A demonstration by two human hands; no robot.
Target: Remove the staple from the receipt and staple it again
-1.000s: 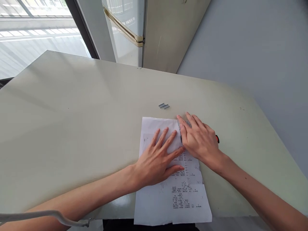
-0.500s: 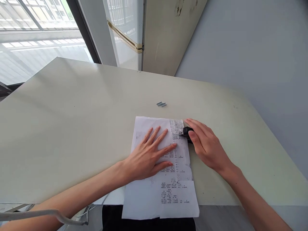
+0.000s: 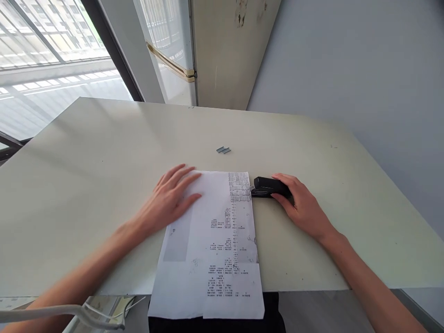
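A printed paper sheet (image 3: 208,277) lies on the table and hangs over its front edge. Many staples (image 3: 239,187) cover its top right corner. My left hand (image 3: 173,196) rests at the sheet's upper left edge, fingers spread, holding nothing. To the right of the paper, my right hand (image 3: 301,206) grips a black stapler (image 3: 272,186), thumb on the near side and fingers over its rear end. The stapler's front end is at the sheet's right edge, beside the stapled corner.
Small strips of staples (image 3: 224,150) lie on the white table (image 3: 104,199) beyond the paper. A fridge (image 3: 225,60) and a grey wall (image 3: 329,60) stand behind. A pale curved bar (image 3: 52,312) crosses the lower left.
My left hand has slid from the middle of the sheet to its upper left edge, and the sheet has shifted left. The stapler is now off the stapled corner, at the sheet's edge.
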